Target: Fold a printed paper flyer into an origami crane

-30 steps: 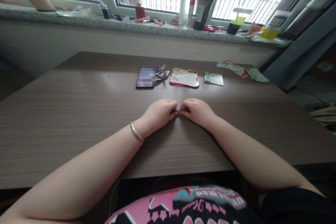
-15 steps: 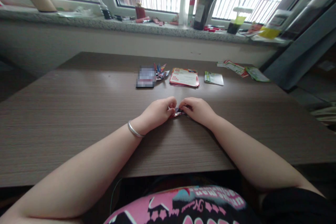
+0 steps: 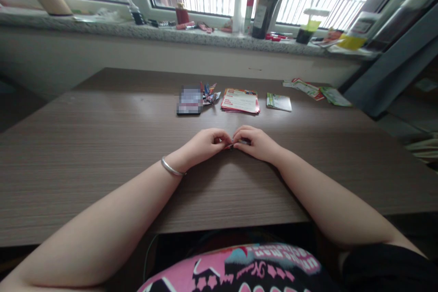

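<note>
Just in front of me on the table, a small folded piece of printed paper is pinched between my fingertips and mostly hidden by them. My left hand, with a silver bangle on the wrist, grips its left end between thumb and forefinger. The right hand closes on the other end, thumb below and fingers curled over. Beyond the hands lies a stack of red-edged printed sheets. Left of that stack sits a crumpled or folded colourful paper piece, touching a dark-edged flat object with a blurred face.
A smaller stack of green and white cards lies right of the sheets. Loose leaflets are at the table's far right corner. Bottles, a lidded cup and small items line the stone windowsill behind the table.
My left hand has shifted slightly left and its fingers now reach forward to the paper. The right fingers have curled over it, and less of the paper shows.
</note>
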A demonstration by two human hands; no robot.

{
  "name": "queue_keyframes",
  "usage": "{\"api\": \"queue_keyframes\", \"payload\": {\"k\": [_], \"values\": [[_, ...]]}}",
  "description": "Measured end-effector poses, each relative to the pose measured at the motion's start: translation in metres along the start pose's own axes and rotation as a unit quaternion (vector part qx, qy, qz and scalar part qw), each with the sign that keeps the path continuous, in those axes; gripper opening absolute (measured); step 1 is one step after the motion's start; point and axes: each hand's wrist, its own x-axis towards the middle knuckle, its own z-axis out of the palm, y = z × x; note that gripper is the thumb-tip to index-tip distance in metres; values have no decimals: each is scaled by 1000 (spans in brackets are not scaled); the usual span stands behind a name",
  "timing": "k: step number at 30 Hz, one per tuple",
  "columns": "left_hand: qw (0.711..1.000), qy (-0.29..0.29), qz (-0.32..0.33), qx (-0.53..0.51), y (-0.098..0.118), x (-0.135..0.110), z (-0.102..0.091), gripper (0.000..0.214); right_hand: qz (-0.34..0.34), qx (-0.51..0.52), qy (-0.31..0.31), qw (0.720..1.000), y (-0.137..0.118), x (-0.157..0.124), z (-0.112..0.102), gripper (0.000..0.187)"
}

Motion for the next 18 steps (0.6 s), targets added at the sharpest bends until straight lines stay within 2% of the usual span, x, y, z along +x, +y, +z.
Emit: {"api": "queue_keyframes", "payload": {"k": [3, 10, 14, 18], "values": [[1000, -13, -3, 8, 1, 0, -1, 22, 22, 0, -6, 1000, 1, 1, 1, 6], [999, -24, -14, 46, -5, 2, -4, 26, 44, 11, 27, 999, 1, 2, 4, 7], [994, -26, 9, 104, -7, 2, -4, 28, 56, 15, 20, 998, 1, 1, 4, 7], [988, -21, 34, 148, -6, 2, -3, 25, 60, -29, 29, 997, 3, 1, 5, 6]]}}
